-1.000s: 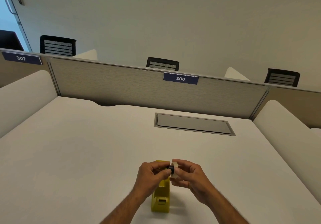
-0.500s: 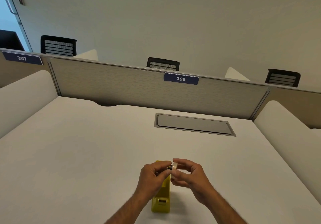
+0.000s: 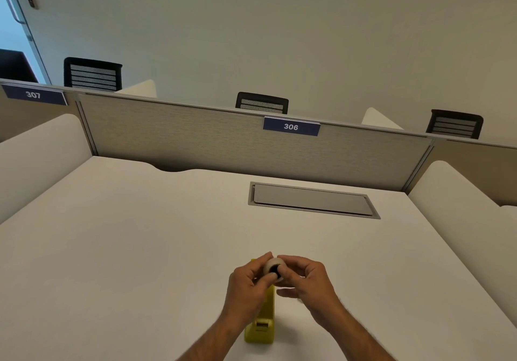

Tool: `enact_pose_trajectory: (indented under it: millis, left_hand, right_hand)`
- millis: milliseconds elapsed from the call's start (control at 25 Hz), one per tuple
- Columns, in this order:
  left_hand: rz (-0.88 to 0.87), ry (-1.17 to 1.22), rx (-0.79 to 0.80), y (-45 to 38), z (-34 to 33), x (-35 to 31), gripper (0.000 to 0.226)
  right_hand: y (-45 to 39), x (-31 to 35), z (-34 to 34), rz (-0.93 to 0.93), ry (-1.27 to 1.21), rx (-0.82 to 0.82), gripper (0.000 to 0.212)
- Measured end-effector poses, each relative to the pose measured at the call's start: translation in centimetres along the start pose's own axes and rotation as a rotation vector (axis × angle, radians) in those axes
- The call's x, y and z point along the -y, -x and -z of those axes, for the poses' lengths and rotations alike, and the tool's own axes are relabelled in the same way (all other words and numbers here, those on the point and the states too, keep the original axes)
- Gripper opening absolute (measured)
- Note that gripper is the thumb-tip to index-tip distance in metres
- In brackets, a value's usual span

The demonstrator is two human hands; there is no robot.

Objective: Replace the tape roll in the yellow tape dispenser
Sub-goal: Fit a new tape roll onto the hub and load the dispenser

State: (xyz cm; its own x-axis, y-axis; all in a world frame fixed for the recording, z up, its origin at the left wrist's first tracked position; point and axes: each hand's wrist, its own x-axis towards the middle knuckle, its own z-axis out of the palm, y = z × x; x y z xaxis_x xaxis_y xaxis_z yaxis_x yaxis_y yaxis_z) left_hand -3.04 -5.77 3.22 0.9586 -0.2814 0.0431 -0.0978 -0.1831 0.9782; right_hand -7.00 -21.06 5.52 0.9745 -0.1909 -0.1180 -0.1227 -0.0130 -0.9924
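White desk (image 3: 140, 248); tape roll (image 3: 273, 266) between hands (image 3: 275, 279)

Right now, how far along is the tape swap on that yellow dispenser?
Midway, it seems. The yellow dispenser stands on the desk; whether its cradle is empty is hidden. In hand: the left hand and right hand together hold a tape roll, with a dark core at its centre, above it. Left to do: seat the roll and feed the tape to the cutter.

I read this as an open-plan office: a white desk (image 3: 140, 248) walled by a grey fabric partition (image 3: 195, 136) bearing numbered plates 306 (image 3: 291, 126) and 307 (image 3: 33, 94), a flush cable hatch (image 3: 312, 199), black mesh chair backs (image 3: 92, 74) beyond.
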Motion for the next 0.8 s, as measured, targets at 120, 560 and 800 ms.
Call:
enact_pose_trajectory:
  millis: [120,560,800]
  left_hand:
    - [0.047,0.068,0.009,-0.2,0.1,0.2,0.042]
    - [-0.029,0.086,-0.100,0.3,0.4,0.6,0.040]
    - [-0.126,0.031,-0.096,0.9,0.8,0.6,0.042]
  right_hand:
    - [-0.2,0.0,0.2,0.002,0.015,0.017,0.018]
    - [-0.6,-1.2,-0.7,-0.034,-0.074,-0.108,0.031]
    - [-1.2,-1.6,-1.8,-0.017,0.074,-0.078,0.045]
